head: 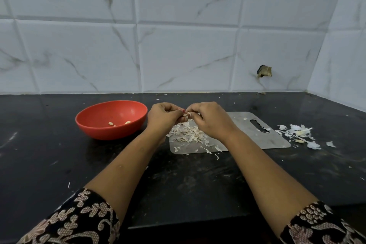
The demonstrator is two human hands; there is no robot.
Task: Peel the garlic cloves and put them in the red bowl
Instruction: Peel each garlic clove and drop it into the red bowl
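A person's left hand (164, 117) and right hand (210, 121) meet over the far left corner of a flat grey metal cutting board (274, 140) with a slotted handle, on a black stone countertop (59, 164). Both hands have their fingers curled inward, and the fingertips of the two together pinch a small pale garlic clove (187, 114), which is held in the air between them and mostly hidden by the fingers. Directly beneath the hands, a loose pile of papery white garlic skins (188, 133) lies on the left part of the board, with a few shreds spilling past its near edge onto the counter. Just left of the left hand stands a round red plastic bowl (103, 132), which holds two peeled cloves (111, 123) lying apart on its bottom. To the right of the board, a second scatter of white skins (295, 130) rests on the countertop, with one loose clove (299, 141) at its near side. Dark sleeves with a pale floral print (79, 222) cover both arms above the bare forearms. Behind the counter rises a wall of white marble-patterned tiles (178, 55), one of them broken by a small ragged hole (264, 71).
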